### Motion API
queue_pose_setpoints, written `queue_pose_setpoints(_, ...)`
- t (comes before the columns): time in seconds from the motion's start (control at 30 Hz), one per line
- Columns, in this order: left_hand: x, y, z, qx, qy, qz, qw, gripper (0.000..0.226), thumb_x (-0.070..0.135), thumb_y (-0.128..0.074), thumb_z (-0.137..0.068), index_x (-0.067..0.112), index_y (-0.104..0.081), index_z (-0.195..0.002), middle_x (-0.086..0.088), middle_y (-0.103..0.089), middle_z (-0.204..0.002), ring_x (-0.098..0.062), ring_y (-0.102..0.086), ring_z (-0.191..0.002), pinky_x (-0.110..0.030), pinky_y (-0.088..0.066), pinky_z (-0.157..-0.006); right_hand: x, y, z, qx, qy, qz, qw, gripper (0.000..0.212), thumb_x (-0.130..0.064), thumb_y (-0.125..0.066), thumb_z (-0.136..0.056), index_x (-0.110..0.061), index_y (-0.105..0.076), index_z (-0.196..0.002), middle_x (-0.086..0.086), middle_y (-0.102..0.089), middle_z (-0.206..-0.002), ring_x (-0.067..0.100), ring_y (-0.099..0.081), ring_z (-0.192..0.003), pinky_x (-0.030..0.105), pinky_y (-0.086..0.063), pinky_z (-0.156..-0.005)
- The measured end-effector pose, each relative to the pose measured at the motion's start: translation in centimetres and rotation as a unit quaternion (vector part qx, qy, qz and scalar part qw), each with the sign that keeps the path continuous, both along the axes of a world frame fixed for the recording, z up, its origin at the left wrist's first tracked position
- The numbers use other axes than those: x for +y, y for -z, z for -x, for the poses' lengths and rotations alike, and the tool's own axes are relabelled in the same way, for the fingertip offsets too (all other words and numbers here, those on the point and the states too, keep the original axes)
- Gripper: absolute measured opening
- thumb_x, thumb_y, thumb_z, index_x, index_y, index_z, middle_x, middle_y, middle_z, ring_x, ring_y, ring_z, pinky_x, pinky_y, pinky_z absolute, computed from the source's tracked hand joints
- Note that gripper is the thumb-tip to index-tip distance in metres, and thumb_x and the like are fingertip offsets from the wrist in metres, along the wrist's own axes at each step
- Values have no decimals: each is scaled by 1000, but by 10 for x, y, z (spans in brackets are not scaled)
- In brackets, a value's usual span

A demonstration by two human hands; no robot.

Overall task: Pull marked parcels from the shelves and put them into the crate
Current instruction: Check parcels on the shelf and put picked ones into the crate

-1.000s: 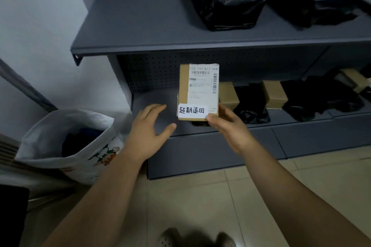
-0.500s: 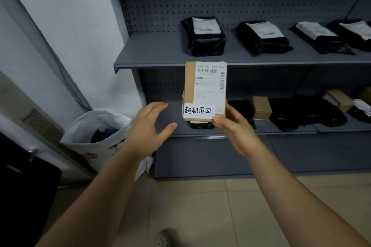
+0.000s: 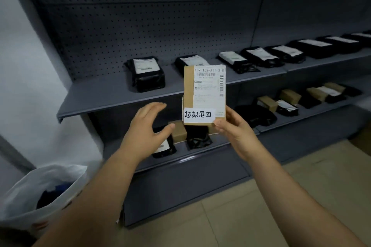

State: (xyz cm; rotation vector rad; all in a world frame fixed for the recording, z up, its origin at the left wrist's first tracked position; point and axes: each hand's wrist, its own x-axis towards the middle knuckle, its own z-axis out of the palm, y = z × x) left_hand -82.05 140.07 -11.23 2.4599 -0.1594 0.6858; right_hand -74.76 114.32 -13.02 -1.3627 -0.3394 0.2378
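A small brown cardboard parcel (image 3: 204,94) with a white shipping label and a handwritten white note stuck on its lower face is held upright in front of the shelves. My right hand (image 3: 235,129) pinches its lower right corner between thumb and fingers. My left hand (image 3: 149,128) hovers just left of the parcel, fingers spread and relaxed, not touching it. No crate is in view.
Grey metal shelving (image 3: 112,98) with a pegboard back carries several black bagged parcels (image 3: 147,73) on the upper shelf, and black bags and brown boxes (image 3: 289,96) on the lower one. A white plastic bag (image 3: 40,190) stands on the floor at lower left, by the wall.
The view has risen and swung right, showing more of the upper shelf. The parcel stays in my right hand, lifted slightly; my left hand keeps its place beside it.
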Motion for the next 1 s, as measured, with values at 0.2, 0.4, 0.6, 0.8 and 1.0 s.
queue_pose_setpoints(0.2,-71,-11,-69,-10,157,19,987,55,39,-65,-88,22,-49,-138,18,-41,-137,5,-29,-127,-6,-16,-102,-82,-17,7,1,162,28,986,65,-25,-72,-81,-20,-50,-142,-4,-67,-129,14,-63,-119,32,-51,-96)
queue_pose_setpoints(0.4,-178,-4,-105,1,310,35,950,57,46,-61,-88,21,-49,-138,14,-43,-139,1,-32,-129,-13,-21,-105,-175,-14,46,13,335,35,942,69,-31,-76,-73,-19,-55,-138,-2,-70,-123,14,-65,-111,37,-49,-99)
queue_pose_setpoints(0.6,-307,1,-127,12,427,35,904,55,36,-66,-89,20,-49,-138,20,-37,-133,4,-30,-125,-4,-17,-101,-275,-8,83,17,456,11,890,53,-22,-67,-79,-19,-58,-131,-3,-71,-120,14,-66,-112,39,-48,-104)
queue_pose_setpoints(0.8,-433,-3,-146,4,509,18,860,57,48,-58,-86,22,-51,-136,19,-41,-133,1,-35,-126,-13,-23,-104,-375,3,94,16,520,-9,854,59,-23,-69,-79,-17,-56,-136,1,-71,-121,13,-66,-111,34,-50,-97)
queue_pose_setpoints(1.0,-534,-9,-176,-11,537,9,843,58,49,-58,-85,23,-50,-136,20,-40,-132,5,-33,-125,-11,-21,-103,-459,-1,76,2,548,-13,836,61,-24,-71,-78,-19,-55,-137,3,-69,-124,17,-66,-114,35,-52,-97)
